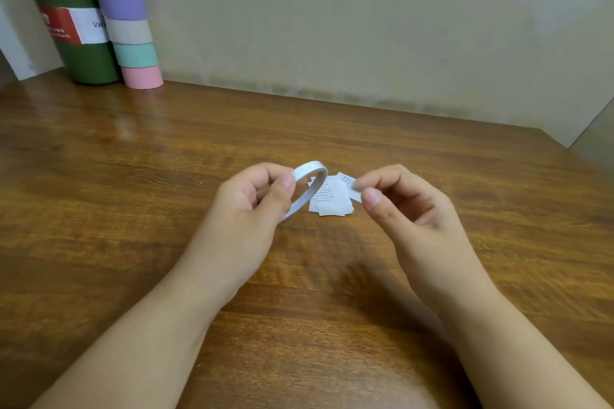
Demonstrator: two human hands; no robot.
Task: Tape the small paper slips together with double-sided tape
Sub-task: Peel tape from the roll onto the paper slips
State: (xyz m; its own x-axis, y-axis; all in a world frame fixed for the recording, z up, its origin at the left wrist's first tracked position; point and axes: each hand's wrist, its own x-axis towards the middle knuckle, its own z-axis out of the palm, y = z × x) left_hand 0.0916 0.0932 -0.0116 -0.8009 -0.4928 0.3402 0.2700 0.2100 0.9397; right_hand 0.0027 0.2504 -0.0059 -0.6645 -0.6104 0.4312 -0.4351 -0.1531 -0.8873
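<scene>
Hands (252, 199) nearest; tape ring (307, 189) edge-on, tilted.

I count two hands: my left hand (247, 199) pinches one thin white tape roll (307, 188), and my right hand (403, 206) pinches one small white piece (356, 188), too blurred to tell whether tape or paper. Between and just beyond the two grips lies one small pile of printed paper slips (329, 201); they overlap, so I cannot count them exactly. Well beyond the left grip stand one green bottle (71, 15) and one stack of seven pastel rolls (124, 15).
</scene>
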